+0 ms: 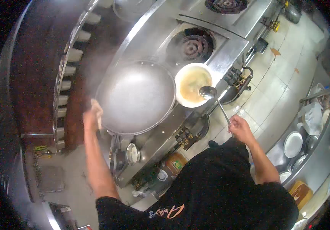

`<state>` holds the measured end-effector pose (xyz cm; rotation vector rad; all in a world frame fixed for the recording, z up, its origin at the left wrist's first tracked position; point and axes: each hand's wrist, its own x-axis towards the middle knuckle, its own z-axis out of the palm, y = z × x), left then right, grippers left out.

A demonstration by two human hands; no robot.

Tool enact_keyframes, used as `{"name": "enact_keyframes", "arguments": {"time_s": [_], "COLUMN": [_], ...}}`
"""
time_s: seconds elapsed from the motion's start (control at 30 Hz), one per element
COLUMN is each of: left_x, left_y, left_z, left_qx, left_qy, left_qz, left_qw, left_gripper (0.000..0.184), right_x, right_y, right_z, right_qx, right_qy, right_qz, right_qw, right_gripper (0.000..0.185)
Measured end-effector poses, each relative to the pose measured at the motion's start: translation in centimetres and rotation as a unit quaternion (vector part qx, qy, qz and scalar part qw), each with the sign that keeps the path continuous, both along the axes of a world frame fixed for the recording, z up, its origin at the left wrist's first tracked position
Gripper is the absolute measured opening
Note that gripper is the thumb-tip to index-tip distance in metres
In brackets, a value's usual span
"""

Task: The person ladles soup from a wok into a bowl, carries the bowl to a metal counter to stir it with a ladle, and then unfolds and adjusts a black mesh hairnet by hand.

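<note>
My left hand [90, 119] is closed at the left edge of a big round wok [136, 97], with a pale cloth [96, 108] between it and the rim. Steam blurs the inside of the wok, so I cannot make out what is in it. In my right hand [241, 129] is the handle of a metal ladle [208, 92]. The ladle's bowl is over the right side of a white bowl [181, 96], which holds a cloudy yellowish soup [193, 82] with some greenish pieces. That bowl stands on the stove just right of the wok.
Beyond the bowl is a bare burner [192, 46], with another burner [226, 4] farther off. Control valves [234, 78] stick out along the stove's front edge. A small metal pot [132, 153] sits below the wok. White plates [293, 144] lie on the right-hand shelf.
</note>
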<state>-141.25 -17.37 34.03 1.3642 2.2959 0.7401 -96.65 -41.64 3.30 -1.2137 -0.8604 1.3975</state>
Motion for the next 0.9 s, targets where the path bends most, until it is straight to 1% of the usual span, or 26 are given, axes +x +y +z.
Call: {"name": "enact_keyframes", "arguments": {"time_s": [0.03,0.07,0.1,0.13,0.17,0.2,0.23,0.27,0.3,0.33,0.37,0.4,0.43,0.5,0.53,0.57,0.63,0.73,0.8,0.83,0.87,0.9], "left_x": [-9.0,-15.1,-11.2,-11.3,-12.8,-10.8,-15.1,-19.2,-18.9,-17.0,-14.1,-11.7,-10.4,-10.5,-7.3,-6.4,-6.1,-6.5,-7.2,-7.7,-7.8,-7.8], "left_y": [1.4,1.9,-2.0,-3.7,-4.4,-6.2,-5.8,-5.4,-6.3,-7.1,-7.9,-8.4,-8.5,-9.8,-10.7,-10.9,-11.7,-13.0,-12.4,-12.1,-12.3,-12.0], "left_z": [-4.8,-8.9,-9.7,-11.4,-15.8,-16.7,-21.5,-26.5,-27.2,-28.0,-28.6,-29.0,-29.7,-29.5,-25.3,-24.0,-22.7,-22.6,-22.9,-22.8,-22.0,-21.3], "left_qx": [0.047,-0.001,0.062,0.056,0.100,0.061,-0.001,-0.060,-0.032,-0.010,0.008,0.023,0.033,0.070,0.068,0.086,0.121,0.194,0.241,0.266,0.283,0.216], "left_qy": [-0.141,-0.156,-0.232,-0.291,-0.318,-0.360,-0.534,-0.674,-0.575,-0.466,-0.349,-0.224,-0.096,0.059,-0.020,0.077,0.273,0.207,0.290,0.332,0.322,0.332], "left_qz": [0.007,0.044,0.087,0.062,0.078,0.119,-0.020,-0.165,-0.134,-0.101,-0.064,-0.028,0.003,-0.054,0.105,0.095,0.079,0.053,0.029,0.020,0.002,-0.003], "left_qw": [0.989,0.987,0.967,0.953,0.940,0.923,0.845,0.718,0.806,0.879,0.935,0.974,0.995,0.994,0.992,0.989,0.951,0.957,0.926,0.905,0.904,0.918], "left_gripper": [0.031,0.032,0.024,0.017,0.010,0.010,0.012,0.014,0.019,0.023,0.028,0.032,0.036,0.035,0.033,0.033,0.035,0.038,0.038,0.038,0.035,0.035], "right_x": [-0.2,-0.6,-1.0,-1.7,-2.5,-3.3,-4.3,-5.8,-7.0,-8.3,-9.6,-11.0,-12.4,-15.0,-16.5,-17.9,-20.1,-23.6,-24.4,-24.6,-24.8,-24.8], "right_y": [0.1,0.2,0.4,0.8,1.4,2.1,2.8,3.6,4.5,5.5,6.4,7.5,8.5,10.6,11.4,12.3,14.7,17.0,18.0,17.9,17.9,18.4], "right_z": [0.4,0.8,1.4,2.1,2.6,3.0,3.3,2.8,3.0,3.4,3.9,4.2,4.7,6.2,6.0,5.3,4.7,1.1,-0.2,2.0,4.3,3.9], "right_qx": [-0.009,-0.018,-0.027,-0.036,-0.036,-0.036,-0.037,0.004,0.009,0.012,0.014,-0.002,-0.020,-0.129,-0.104,-0.077,-0.063,0.012,0.044,-0.053,-0.149,-0.133], "right_qy": [0.024,0.046,0.068,0.103,0.105,0.107,0.109,0.091,0.066,0.041,0.017,0.005,-0.007,0.016,0.021,0.025,-0.046,-0.062,-0.066,-0.008,0.048,0.025], "right_qz": [0.015,0.033,0.052,0.062,0.081,0.105,0.130,0.139,0.159,0.175,0.190,0.210,0.225,0.256,0.244,0.234,0.268,0.275,0.284,0.273,0.247,0.257], "right_qw": [1.000,0.998,0.996,0.992,0.990,0.988,0.985,0.986,0.985,0.984,0.981,0.978,0.974,0.958,0.964,0.969,0.960,0.959,0.956,0.960,0.956,0.957], "right_gripper": [0.008,0.010,0.011,0.013,0.013,0.013,0.013,0.010,0.008,0.008,0.007,0.007,0.010,0.012,0.013,0.013,0.015,0.016,0.016,0.017,0.017,0.017]}}
